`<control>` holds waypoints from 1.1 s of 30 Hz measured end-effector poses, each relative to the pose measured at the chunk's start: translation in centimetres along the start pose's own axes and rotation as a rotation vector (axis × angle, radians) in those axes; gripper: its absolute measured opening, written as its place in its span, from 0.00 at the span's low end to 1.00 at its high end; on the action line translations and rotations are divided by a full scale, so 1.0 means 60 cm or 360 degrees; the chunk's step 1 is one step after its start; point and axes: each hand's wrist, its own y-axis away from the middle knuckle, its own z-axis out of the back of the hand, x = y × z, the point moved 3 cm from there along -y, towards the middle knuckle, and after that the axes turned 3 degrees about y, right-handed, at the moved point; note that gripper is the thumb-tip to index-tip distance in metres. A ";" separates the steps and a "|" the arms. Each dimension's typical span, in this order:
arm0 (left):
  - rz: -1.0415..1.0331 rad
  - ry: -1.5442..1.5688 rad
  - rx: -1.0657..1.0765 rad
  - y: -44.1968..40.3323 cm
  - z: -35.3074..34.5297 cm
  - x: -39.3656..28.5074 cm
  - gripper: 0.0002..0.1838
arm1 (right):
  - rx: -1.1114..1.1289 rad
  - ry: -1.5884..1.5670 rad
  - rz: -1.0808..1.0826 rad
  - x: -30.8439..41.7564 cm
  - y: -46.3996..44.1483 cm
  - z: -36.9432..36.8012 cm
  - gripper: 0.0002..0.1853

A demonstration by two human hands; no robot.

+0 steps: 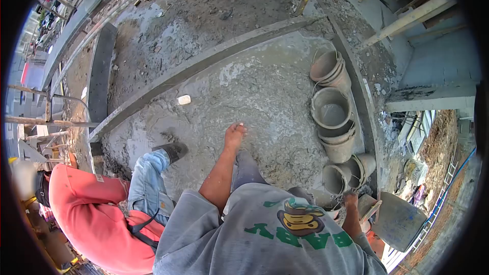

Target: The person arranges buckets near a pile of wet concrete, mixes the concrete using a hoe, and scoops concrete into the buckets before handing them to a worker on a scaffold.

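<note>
right hand (350, 198) is beside a bucket (334, 180), left hand (235, 135) over wet concrete (270, 104).

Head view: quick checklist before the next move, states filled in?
1. Left hand free: ok, nothing visible in it.
2. Right hand grip: cannot tell; it is at the bottom buckets, but the fingers are not clear.
3. Middle bucket empty: cannot tell; its bottom looks grey, possibly residue.
4. Wet grey mix free of stray items: not ok, a small white object lies on it.
5. Mix clear of the co-worker in red: not ok, a dark boot is in it, on the left.
</note>
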 end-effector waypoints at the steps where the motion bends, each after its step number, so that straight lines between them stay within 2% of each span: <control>1: 0.0067 0.0177 -0.0054 0.000 0.025 -0.026 0.19 | 0.0072 0.0384 0.0254 -0.046 -0.021 -0.017 0.15; 2: 0.0162 0.0306 -0.0107 0.013 0.062 -0.072 0.20 | 0.0127 0.0546 0.0327 -0.054 -0.008 -0.023 0.16; 3: 0.0142 0.0449 -0.0129 -0.021 0.090 -0.141 0.21 | 0.0305 0.0040 -0.0240 -0.013 -0.034 -0.042 0.16; 5: 0.0371 0.0763 -0.0296 -0.070 0.172 -0.152 0.27 | 0.0121 -0.0194 0.0000 0.109 -0.010 -0.017 0.15; 7: 0.0491 0.1291 -0.0687 -0.128 0.266 -0.099 0.32 | -0.0037 -0.0512 -0.0093 0.227 0.005 0.012 0.16; 9: 0.0358 0.1916 -0.0853 -0.135 0.315 -0.102 0.38 | 0.0055 -0.0432 -0.0127 0.365 0.059 0.050 0.16; 11: 0.0354 0.1850 -0.0492 -0.154 0.320 -0.152 0.38 | 0.0018 -0.0518 -0.0181 0.439 0.094 0.075 0.15; 13: 0.0350 0.1565 -0.0317 -0.213 0.315 -0.204 0.27 | -0.0043 -0.0472 -0.0146 0.459 0.111 0.094 0.16; 15: 0.0283 0.1598 -0.0393 -0.323 0.353 -0.177 0.18 | -0.0105 -0.0448 -0.0143 0.458 0.134 0.112 0.17; 17: 0.0285 0.1555 -0.0486 -0.368 0.319 -0.189 0.11 | -0.0165 -0.0474 -0.0185 0.441 0.159 0.117 0.18; 18: 0.0331 0.1493 -0.0561 -0.350 0.298 -0.201 0.09 | -0.0301 -0.0154 0.0136 0.343 0.120 0.091 0.19; 19: 0.0374 0.1422 -0.0641 -0.330 0.282 -0.202 0.07 | -0.0288 -0.0291 -0.0052 0.326 0.142 0.081 0.20; 21: 0.0417 0.1210 -0.0529 -0.268 0.242 -0.172 0.05 | -0.0259 -0.0613 -0.0427 0.306 0.180 0.046 0.20; 22: 0.0426 0.1062 -0.0515 -0.231 0.210 -0.167 0.05 | -0.0272 -0.0553 -0.0299 0.267 0.195 0.015 0.20; 25: 0.0416 0.0610 -0.0395 -0.167 0.152 -0.224 0.08 | -0.0171 -0.0645 -0.0676 0.251 0.296 -0.039 0.20; 26: 0.0390 0.0465 -0.0337 -0.150 0.142 -0.260 0.10 | -0.0052 -0.0604 -0.0677 0.201 0.315 -0.090 0.20; 28: 0.0404 0.0005 -0.0046 -0.110 0.114 -0.316 0.10 | 0.0125 -0.0549 -0.0630 0.084 0.310 -0.221 0.19; 29: 0.0411 -0.0221 0.0088 -0.080 0.091 -0.336 0.11 | 0.0157 -0.0402 -0.0910 0.129 0.340 -0.186 0.20; 31: 0.0318 -0.0931 0.0152 0.062 0.002 -0.358 0.11 | 0.0431 -0.0755 -0.1194 0.081 0.329 -0.268 0.21; 33: 0.0202 -0.1616 0.0323 0.139 -0.068 -0.350 0.13 | 0.0355 -0.0762 -0.0973 0.052 0.279 -0.339 0.20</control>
